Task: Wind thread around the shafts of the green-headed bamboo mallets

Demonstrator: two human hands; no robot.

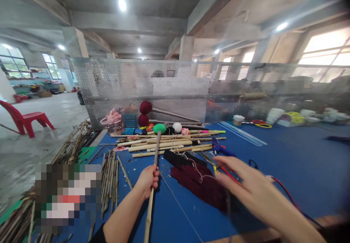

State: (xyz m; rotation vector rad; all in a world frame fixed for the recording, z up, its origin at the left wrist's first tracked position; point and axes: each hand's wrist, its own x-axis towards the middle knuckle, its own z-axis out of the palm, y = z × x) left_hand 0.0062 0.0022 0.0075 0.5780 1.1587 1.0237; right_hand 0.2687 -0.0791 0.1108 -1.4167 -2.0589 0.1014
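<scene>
My left hand [148,181] is wrapped round a bamboo stick [150,203], held tilted with its far end away from me. A green ball-shaped head [159,128] tops that stick. From near my left hand a thin thread [177,198] runs down to the table's front. My right hand [242,184], slightly blurred, has its fingers apart over scissors with red and yellow handles [230,175]; contact is unclear. Beneath and beside it lies a dark red cloth [197,183] with pale string on it. Just beyond sits a blue glue gun [222,149].
Bamboo sticks [164,144] lie across the blue table [295,163], behind them dark red balls on rods [146,107]. Thin twigs [109,181] are at left. A perforated metal screen [180,86] closes the back. More scissors [261,124] and white cups [275,114] stand at right.
</scene>
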